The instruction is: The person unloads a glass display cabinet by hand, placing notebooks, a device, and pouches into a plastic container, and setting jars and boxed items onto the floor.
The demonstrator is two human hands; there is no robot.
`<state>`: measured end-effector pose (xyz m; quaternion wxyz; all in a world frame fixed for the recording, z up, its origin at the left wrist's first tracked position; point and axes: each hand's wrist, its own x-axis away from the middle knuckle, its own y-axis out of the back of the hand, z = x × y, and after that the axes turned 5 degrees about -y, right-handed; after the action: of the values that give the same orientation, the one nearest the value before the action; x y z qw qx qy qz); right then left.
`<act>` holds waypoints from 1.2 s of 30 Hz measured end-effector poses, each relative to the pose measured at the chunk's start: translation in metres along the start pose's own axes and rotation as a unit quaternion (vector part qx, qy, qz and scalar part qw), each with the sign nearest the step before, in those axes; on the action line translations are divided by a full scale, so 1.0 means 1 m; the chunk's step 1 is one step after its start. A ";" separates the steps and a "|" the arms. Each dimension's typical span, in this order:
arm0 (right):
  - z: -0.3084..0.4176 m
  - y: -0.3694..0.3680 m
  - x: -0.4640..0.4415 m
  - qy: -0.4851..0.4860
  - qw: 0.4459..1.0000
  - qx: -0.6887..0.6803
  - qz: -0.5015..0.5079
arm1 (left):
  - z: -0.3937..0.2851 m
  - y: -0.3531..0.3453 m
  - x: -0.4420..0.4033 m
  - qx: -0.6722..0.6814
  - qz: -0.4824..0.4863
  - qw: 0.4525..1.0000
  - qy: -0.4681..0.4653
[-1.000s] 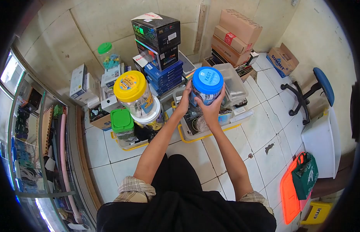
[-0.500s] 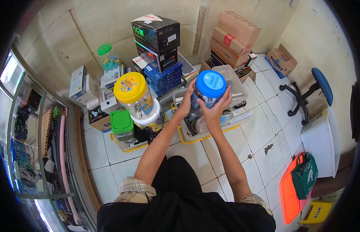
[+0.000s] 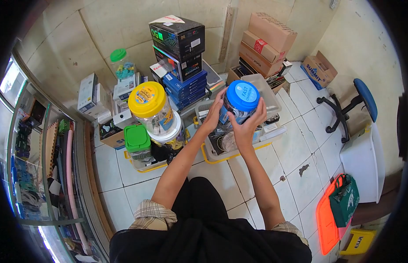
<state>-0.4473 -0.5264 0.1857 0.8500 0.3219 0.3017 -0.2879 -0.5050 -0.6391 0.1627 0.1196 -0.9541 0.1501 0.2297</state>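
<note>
A clear plastic jar with a blue lid [image 3: 242, 95] is between my hands, above a plastic bin [image 3: 208, 151] with yellow handles. My left hand [image 3: 216, 115] grips its left side; my right hand [image 3: 247, 127] wraps round its lower right, thumb across the front. The lid reads "FAST CHARGING", and dark contents show through the wall. To the left, a jar with a yellow lid [image 3: 147, 100] stands on a white-lidded jar [image 3: 173, 133]. Beside them sits a container with a green lid [image 3: 137, 138].
Behind are stacked black and blue boxes [image 3: 177, 44] and brown cartons [image 3: 267, 39]. A glass display case [image 3: 46, 175] lines the left. On the right stand a blue office chair [image 3: 365, 98], a white tub [image 3: 364, 162] and an orange lid [image 3: 327, 219].
The blue-lidded jar has shifted slightly right and tilted a little in my hands, which moved with it. The surrounding things stay where they were.
</note>
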 end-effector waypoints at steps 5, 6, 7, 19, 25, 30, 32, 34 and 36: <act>0.003 0.006 -0.003 0.010 1.000 0.013 0.003 | 0.001 0.001 -0.003 -0.004 0.004 1.000 -0.001; 0.003 0.007 -0.003 0.009 1.000 0.013 0.007 | 0.000 0.000 -0.003 -0.004 0.004 1.000 -0.001; 0.003 0.008 -0.003 0.009 1.000 0.013 0.007 | -0.001 0.000 -0.003 -0.004 0.004 1.000 -0.001; 0.007 0.012 -0.004 0.033 0.999 0.009 0.002 | -0.007 0.000 -0.008 -0.004 -0.012 0.997 -0.074; 0.034 0.015 0.030 0.104 0.994 0.005 -0.026 | -0.052 0.005 0.043 -0.171 -0.090 0.974 -0.120; 0.067 0.001 0.102 0.166 0.978 -0.125 0.023 | -0.092 0.021 0.140 -0.265 -0.156 0.940 -0.144; 0.083 -0.010 0.134 0.146 0.951 -0.231 0.145 | -0.098 0.050 0.188 -0.266 -0.231 0.928 -0.117; 0.104 -0.029 0.164 0.150 0.920 -0.288 0.220 | -0.120 0.082 0.226 -0.319 -0.307 0.889 -0.118; 0.122 -0.047 0.199 0.173 0.880 -0.289 0.334 | -0.134 0.121 0.273 -0.344 -0.379 0.855 -0.084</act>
<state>-0.3102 -0.7029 0.1037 0.8854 0.1886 0.3879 0.1732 -0.2605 -0.8546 0.1299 -0.1265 -0.8944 -0.3224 0.2831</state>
